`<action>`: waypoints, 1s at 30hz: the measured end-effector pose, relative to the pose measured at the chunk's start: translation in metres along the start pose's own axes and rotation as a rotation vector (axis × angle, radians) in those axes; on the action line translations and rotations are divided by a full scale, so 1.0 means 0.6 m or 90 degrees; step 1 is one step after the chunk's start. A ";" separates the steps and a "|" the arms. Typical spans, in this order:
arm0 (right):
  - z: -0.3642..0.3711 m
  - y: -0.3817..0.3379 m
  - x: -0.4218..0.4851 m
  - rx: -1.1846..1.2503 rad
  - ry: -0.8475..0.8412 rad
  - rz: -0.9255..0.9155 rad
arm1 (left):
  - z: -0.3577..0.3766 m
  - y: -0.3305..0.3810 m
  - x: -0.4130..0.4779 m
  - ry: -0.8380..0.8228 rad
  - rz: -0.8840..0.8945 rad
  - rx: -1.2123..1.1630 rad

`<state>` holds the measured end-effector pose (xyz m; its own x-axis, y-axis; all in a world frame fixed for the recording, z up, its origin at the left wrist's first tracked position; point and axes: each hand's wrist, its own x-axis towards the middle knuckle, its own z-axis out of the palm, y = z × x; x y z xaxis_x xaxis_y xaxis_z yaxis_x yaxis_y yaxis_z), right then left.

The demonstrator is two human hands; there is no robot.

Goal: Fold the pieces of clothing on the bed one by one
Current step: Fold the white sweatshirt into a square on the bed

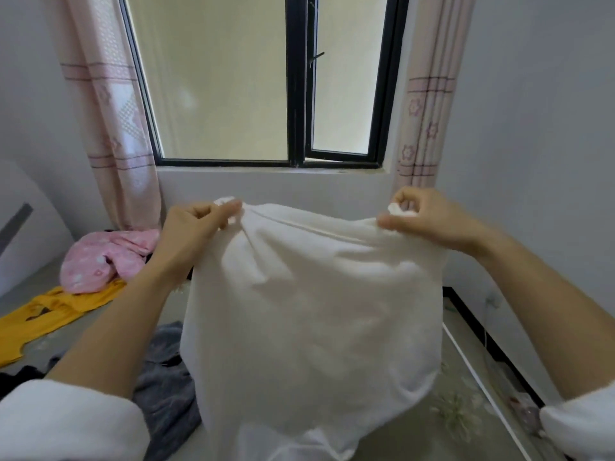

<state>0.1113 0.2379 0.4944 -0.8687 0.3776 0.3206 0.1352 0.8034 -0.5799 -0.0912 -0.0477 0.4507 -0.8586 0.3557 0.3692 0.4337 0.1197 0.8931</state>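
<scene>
A white garment [312, 314] hangs in the air in front of me, held up by its top edge above the bed [459, 414]. My left hand [196, 224] pinches its upper left corner. My right hand [429, 217] pinches the upper right corner. The cloth is stretched between both hands and droops down to the bottom of the view. It hides the middle of the bed. On the bed to the left lie a pink garment [103, 257], a yellow garment [50, 314] and a grey garment [166, 377].
A dark piece of clothing [16, 377] shows at the far left edge. Behind the bed are a wall, a black-framed window [299, 94] and pink curtains [109, 111] on both sides. The bed's right edge [479, 380] runs along a dark floor strip.
</scene>
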 end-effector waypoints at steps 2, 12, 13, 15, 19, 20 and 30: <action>0.000 0.018 -0.014 -0.119 -0.123 0.032 | -0.013 -0.008 -0.002 -0.080 -0.031 0.005; -0.032 0.074 -0.001 -0.212 0.290 -0.039 | -0.107 0.029 0.070 -0.369 -0.048 -0.030; -0.015 0.083 0.005 -0.287 0.307 -0.003 | -0.106 0.020 0.081 -0.342 -0.065 0.096; 0.027 0.111 0.021 -0.432 0.209 0.104 | -0.079 -0.014 0.098 -0.272 -0.065 0.389; 0.087 0.144 0.058 -0.069 0.067 0.388 | 0.010 -0.084 0.105 -0.136 0.020 0.804; 0.098 0.146 0.070 0.098 0.071 0.453 | 0.023 -0.095 0.108 -0.112 0.009 0.830; 0.054 0.128 0.189 0.066 0.337 0.183 | 0.103 -0.064 0.221 0.097 -0.155 -0.071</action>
<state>0.0077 0.3274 0.4621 -0.4454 0.7721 0.4533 0.2593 0.5958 -0.7601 -0.2050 0.0523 0.4493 -0.9683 0.1852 0.1675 0.1846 0.0791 0.9796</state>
